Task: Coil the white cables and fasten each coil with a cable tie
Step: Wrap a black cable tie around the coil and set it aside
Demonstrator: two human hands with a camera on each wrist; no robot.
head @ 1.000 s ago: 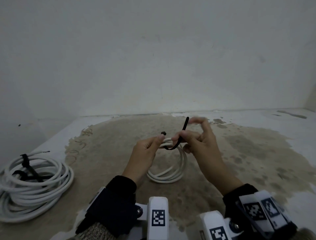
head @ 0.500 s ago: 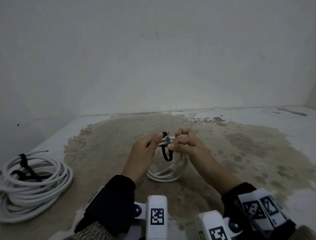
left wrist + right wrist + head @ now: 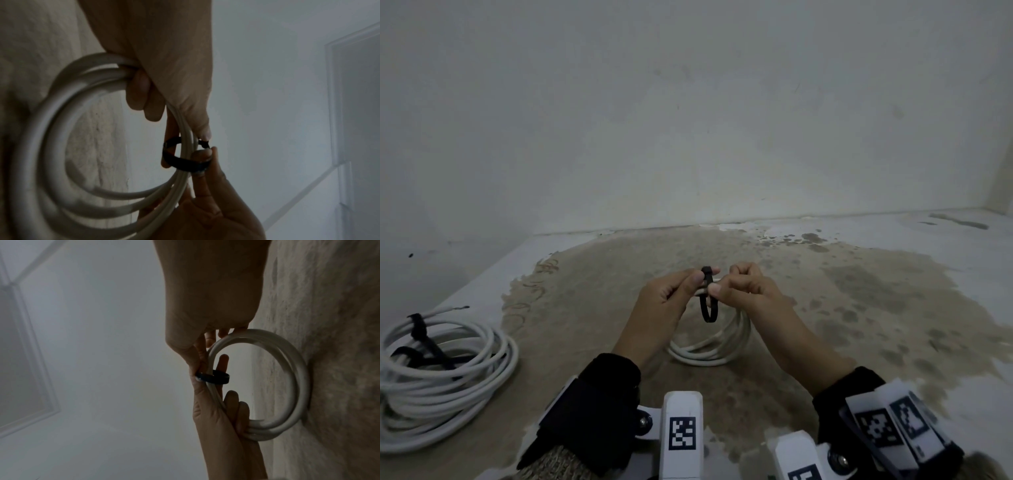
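Head view: cable tie (image 3: 709, 301) loop hangs vertical.

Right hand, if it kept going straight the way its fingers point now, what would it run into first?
Most likely the left hand: the right hand points left at it, both pinching the black cable tie around the small white coil. Depth is uncertain.

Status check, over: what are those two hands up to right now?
Left hand grips small white coil. Right hand pinches black cable tie, looped loosely round it. Nothing in the way.

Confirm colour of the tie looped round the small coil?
Black cable tie; clearest in the head view.
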